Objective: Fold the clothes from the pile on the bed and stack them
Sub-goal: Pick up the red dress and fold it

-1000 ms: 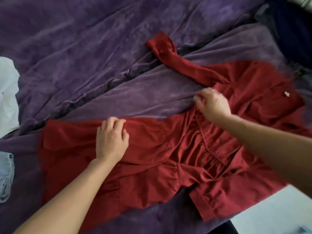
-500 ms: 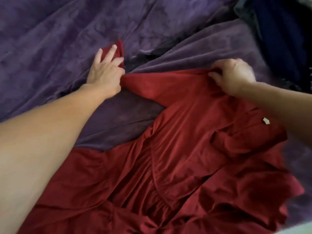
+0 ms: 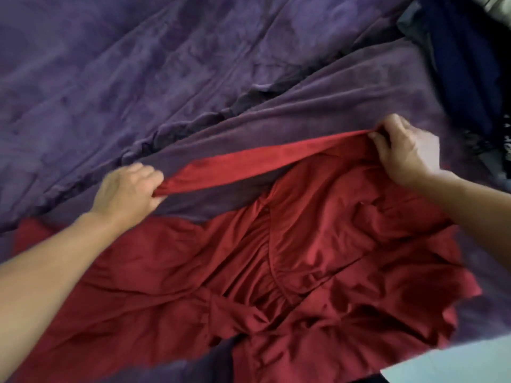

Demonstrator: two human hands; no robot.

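A dark red long-sleeved garment (image 3: 290,258) lies spread and wrinkled across the purple bedcover (image 3: 166,78). One of its sleeves (image 3: 249,167) is stretched taut between my hands. My left hand (image 3: 127,189) grips the cuff end of that sleeve, low over the cover. My right hand (image 3: 406,150) pinches the shoulder end of the sleeve at the garment's upper edge. Both forearms reach in from the lower corners.
A heap of dark navy and grey clothes (image 3: 464,64) lies at the top right corner. The bed's edge and pale floor (image 3: 456,363) show at the bottom right. The bedcover has deep folds running diagonally.
My left hand has pulled the sleeve cuff down and toward me. The sleeve is now drawn out straight and narrow. My right hand keeps its hold at the shoulder.
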